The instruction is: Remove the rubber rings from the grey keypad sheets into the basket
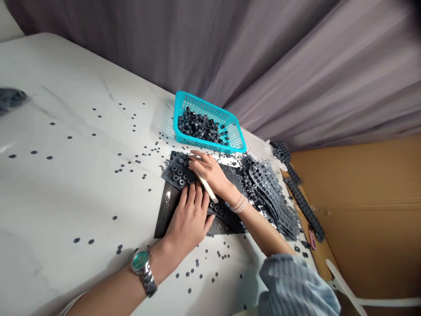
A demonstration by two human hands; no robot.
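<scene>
A dark rubber sheet (pixel 179 171) studded with small black rings lies on a black mat (pixel 164 215) on the white table. My left hand (pixel 190 219), with a green-faced watch on its wrist, rests flat on the sheet with fingers stretched out. My right hand (pixel 208 170), with a bead bracelet, is closed around a thin white stick (pixel 206 187) and presses its fingers on the sheet just beyond the left hand.
A turquoise basket (pixel 235 131) holding several black rings stands behind the sheet. A pile of punched rubber sheets (pixel 272 197) lies to the right, with strips (pixel 304 206) along the table edge. Small black discs (pixel 131 162) are scattered over the table (pixel 66 184). A brown cardboard wall (pixel 371 210) stands right.
</scene>
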